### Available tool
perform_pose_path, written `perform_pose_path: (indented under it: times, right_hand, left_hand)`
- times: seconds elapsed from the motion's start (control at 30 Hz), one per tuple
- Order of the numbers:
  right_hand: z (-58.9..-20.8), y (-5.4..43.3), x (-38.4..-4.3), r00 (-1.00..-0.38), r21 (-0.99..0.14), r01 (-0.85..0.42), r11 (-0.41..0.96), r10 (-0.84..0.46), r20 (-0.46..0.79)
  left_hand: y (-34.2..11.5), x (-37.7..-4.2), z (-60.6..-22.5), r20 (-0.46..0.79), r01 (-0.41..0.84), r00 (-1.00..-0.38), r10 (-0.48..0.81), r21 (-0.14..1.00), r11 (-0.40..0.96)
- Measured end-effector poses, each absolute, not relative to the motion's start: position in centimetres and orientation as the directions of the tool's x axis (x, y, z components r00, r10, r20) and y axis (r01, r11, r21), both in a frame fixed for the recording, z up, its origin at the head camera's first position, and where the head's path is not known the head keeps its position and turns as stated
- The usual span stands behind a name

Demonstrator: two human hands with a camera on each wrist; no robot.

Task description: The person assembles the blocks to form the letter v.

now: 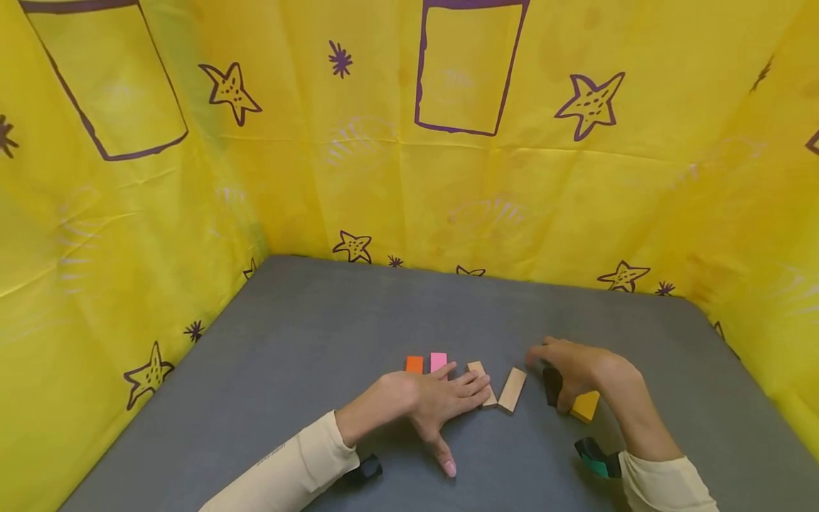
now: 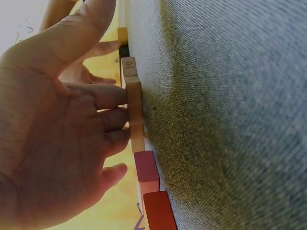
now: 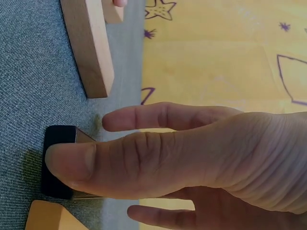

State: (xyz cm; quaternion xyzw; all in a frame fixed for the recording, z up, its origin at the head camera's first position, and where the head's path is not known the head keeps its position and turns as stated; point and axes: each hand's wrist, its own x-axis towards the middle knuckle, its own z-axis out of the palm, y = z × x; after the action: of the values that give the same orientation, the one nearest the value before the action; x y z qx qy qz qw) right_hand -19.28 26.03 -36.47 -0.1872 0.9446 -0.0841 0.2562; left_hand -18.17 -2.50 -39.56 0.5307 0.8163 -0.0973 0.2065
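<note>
My left hand (image 1: 441,398) is spread low over the table, its fingertips on a plain wooden block (image 1: 475,368). Right beside that lies a second wooden block (image 1: 512,390), angled so the two meet in a V at their near ends. In the left wrist view one wooden end (image 2: 129,67) bears a dark printed mark. My right hand (image 1: 579,366) pinches a black block (image 1: 551,387), thumb pressed to its near end in the right wrist view; the fingers at its far end are hidden. The index finger reaches out left of it. A yellow block (image 1: 585,407) lies beside the black one.
An orange block (image 1: 414,365) and a pink block (image 1: 438,360) lie left of the wooden ones, partly behind my left hand. The grey table (image 1: 358,306) is bordered by yellow cloth (image 1: 397,185) at the back and sides. Dark straps (image 1: 595,462) show beneath my wrists.
</note>
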Motion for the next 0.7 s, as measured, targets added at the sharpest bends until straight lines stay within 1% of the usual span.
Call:
perform_pose_path:
  times: [0.13, 0.23, 0.4, 0.57, 0.7]
  right_hand:
    - [-36.61, 25.96, -19.35, -0.812, -0.21, -0.322, 0.923, -0.383, -0.44]
    - [-36.69, 25.95, -19.33, -0.815, -0.202, -0.335, 0.92, -0.39, -0.428]
    - [-36.86, 25.96, -19.4, -0.805, -0.247, -0.326, 0.913, -0.405, -0.433]
    - [-36.91, 25.91, -19.62, -0.791, -0.264, -0.353, 0.898, -0.437, -0.427]
    - [-36.83, 25.9, -19.64, -0.787, -0.28, -0.345, 0.896, -0.438, -0.435]
  left_hand:
    - [-2.56, -18.24, -39.56, -0.434, 0.905, -0.353, 0.829, 0.067, 0.42]
    - [-2.58, -18.27, -39.57, -0.434, 0.903, -0.352, 0.83, 0.078, 0.423]
    - [-2.63, -18.27, -39.57, -0.435, 0.901, -0.351, 0.829, 0.085, 0.426]
    - [-2.69, -18.26, -39.55, -0.43, 0.902, -0.354, 0.83, 0.076, 0.424]
    - [-2.68, -18.27, -39.52, -0.429, 0.904, -0.353, 0.831, 0.074, 0.422]
